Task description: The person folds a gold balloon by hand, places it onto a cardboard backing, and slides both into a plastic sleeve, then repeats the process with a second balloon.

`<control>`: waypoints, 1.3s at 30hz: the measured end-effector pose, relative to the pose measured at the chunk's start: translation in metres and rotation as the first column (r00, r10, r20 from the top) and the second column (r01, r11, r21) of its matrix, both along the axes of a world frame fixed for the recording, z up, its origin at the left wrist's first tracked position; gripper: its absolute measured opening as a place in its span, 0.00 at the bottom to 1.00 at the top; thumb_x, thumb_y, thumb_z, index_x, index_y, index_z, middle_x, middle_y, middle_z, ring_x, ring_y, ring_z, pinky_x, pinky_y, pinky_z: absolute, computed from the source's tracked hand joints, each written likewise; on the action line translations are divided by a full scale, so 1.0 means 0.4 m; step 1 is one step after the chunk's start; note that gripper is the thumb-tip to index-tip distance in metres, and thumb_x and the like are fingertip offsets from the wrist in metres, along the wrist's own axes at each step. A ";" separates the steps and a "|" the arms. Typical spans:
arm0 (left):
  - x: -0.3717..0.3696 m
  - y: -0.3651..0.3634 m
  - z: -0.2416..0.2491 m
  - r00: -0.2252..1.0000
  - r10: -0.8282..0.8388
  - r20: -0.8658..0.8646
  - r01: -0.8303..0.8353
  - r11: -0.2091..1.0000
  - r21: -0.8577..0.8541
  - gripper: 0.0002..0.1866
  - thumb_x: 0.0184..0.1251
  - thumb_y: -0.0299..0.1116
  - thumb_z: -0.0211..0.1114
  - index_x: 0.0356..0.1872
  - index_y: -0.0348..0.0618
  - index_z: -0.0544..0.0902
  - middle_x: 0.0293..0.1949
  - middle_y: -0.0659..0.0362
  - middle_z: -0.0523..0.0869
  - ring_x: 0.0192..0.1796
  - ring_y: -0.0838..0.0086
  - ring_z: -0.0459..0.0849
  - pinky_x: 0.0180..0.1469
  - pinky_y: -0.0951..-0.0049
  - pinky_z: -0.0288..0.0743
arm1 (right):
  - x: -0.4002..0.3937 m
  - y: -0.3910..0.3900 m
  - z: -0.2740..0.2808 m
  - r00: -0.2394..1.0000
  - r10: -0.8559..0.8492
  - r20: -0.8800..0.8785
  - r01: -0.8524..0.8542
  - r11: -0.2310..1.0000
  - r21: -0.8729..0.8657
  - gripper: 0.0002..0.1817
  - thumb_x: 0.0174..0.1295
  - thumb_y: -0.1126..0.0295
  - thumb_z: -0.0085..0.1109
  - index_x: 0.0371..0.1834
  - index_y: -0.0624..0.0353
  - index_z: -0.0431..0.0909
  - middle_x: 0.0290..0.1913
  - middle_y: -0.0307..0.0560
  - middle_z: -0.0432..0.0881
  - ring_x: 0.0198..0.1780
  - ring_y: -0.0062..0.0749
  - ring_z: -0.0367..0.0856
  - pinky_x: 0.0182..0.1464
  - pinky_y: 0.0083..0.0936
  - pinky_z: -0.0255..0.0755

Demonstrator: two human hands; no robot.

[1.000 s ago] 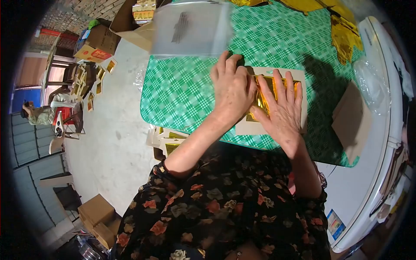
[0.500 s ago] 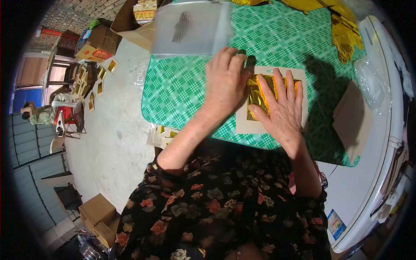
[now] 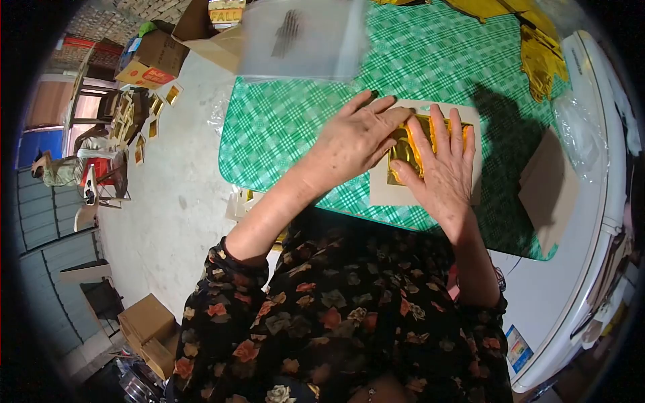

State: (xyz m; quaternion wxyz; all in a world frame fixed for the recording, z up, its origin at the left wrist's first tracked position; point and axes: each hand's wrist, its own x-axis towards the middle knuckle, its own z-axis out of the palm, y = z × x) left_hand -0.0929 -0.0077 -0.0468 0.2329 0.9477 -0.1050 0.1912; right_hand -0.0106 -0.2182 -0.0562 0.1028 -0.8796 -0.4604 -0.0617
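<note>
A beige card [image 3: 383,196] lies on the green checked tablecloth near the table's front edge, with a shiny gold foil sheet [image 3: 401,149] on it. My right hand [image 3: 442,168] rests flat on the foil, fingers spread, covering much of its right side. My left hand [image 3: 359,140] reaches over the card's left edge. Its fingers are apart, and one fingertip lies near the foil's top left corner. I see nothing held in it, though its palm is hidden. Orange light reflects off the foil between my right fingers.
A stack of clear plastic sheets [image 3: 302,40] lies at the back left. Crumpled gold foil [image 3: 541,60] sits at the back right, near a clear plastic bag [image 3: 579,138] and beige boards [image 3: 549,188]. A white appliance [image 3: 584,269] stands at right. Another person [image 3: 60,168] sits far left.
My left hand has opened out from a curled shape and moved right, its fingers now reaching over the foil's left part. My right hand stays flat on the foil.
</note>
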 end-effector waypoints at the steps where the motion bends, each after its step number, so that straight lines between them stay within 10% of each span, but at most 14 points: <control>1: -0.004 0.002 -0.011 0.999 0.005 -0.041 -0.005 1.000 0.017 0.27 0.76 0.34 0.70 0.74 0.44 0.78 0.65 0.52 0.88 0.75 0.56 0.81 0.82 0.45 0.67 | -0.001 0.001 0.001 1.000 0.002 0.000 -0.002 1.000 0.009 0.43 0.72 0.35 0.59 0.85 0.46 0.68 0.86 0.57 0.60 0.86 0.64 0.50 0.84 0.67 0.38; 17: 0.029 -0.012 0.067 0.998 -0.025 -0.063 -0.020 0.789 -0.614 0.35 0.85 0.33 0.61 0.87 0.42 0.58 0.82 0.42 0.70 0.83 0.53 0.70 0.82 0.55 0.68 | 0.003 0.000 -0.001 1.000 0.000 0.021 0.001 1.000 -0.022 0.48 0.70 0.35 0.61 0.86 0.54 0.63 0.85 0.56 0.61 0.86 0.63 0.51 0.83 0.66 0.41; 20: 0.054 -0.067 0.052 0.990 -0.074 -0.123 -0.002 0.847 -0.531 0.39 0.82 0.32 0.61 0.87 0.41 0.53 0.85 0.36 0.58 0.86 0.43 0.61 0.84 0.52 0.63 | 0.007 -0.003 -0.009 1.000 0.002 -0.005 -0.002 1.000 -0.019 0.48 0.69 0.38 0.62 0.85 0.58 0.64 0.85 0.57 0.61 0.86 0.63 0.50 0.84 0.66 0.41; 24: 0.060 -0.101 -0.016 0.973 -0.143 -0.183 0.055 0.907 -0.417 0.42 0.87 0.49 0.54 0.89 0.41 0.46 0.87 0.35 0.47 0.90 0.40 0.43 0.89 0.48 0.46 | 0.005 0.002 -0.015 1.000 -0.014 -0.006 0.014 1.000 -0.009 0.48 0.69 0.43 0.64 0.84 0.62 0.63 0.84 0.58 0.61 0.87 0.64 0.49 0.84 0.66 0.41; 25: 0.061 -0.101 -0.007 0.955 -0.177 -0.240 0.050 0.887 -0.458 0.46 0.87 0.67 0.39 0.90 0.45 0.45 0.88 0.35 0.42 0.90 0.42 0.39 0.90 0.47 0.41 | 0.005 0.001 -0.017 1.000 -0.008 0.010 0.008 1.000 -0.001 0.47 0.69 0.44 0.64 0.84 0.63 0.63 0.84 0.58 0.61 0.87 0.64 0.49 0.84 0.66 0.40; 28: 0.066 -0.122 -0.022 0.950 -0.100 -0.296 0.041 0.979 -0.198 0.47 0.86 0.68 0.41 0.90 0.43 0.47 0.88 0.34 0.43 0.90 0.40 0.40 0.90 0.47 0.42 | 0.005 0.002 -0.018 1.000 -0.005 0.014 0.004 1.000 0.024 0.45 0.71 0.47 0.62 0.85 0.63 0.63 0.83 0.58 0.61 0.88 0.64 0.48 0.84 0.66 0.40; 39: 0.065 -0.158 -0.035 0.977 0.006 -0.212 -0.016 0.999 -0.043 0.47 0.84 0.69 0.44 0.88 0.41 0.54 0.86 0.35 0.54 0.88 0.41 0.50 0.89 0.46 0.42 | 0.040 -0.055 -0.003 0.978 0.099 -0.181 -0.083 0.992 0.097 0.42 0.74 0.57 0.57 0.86 0.67 0.57 0.86 0.62 0.58 0.89 0.59 0.48 0.89 0.58 0.35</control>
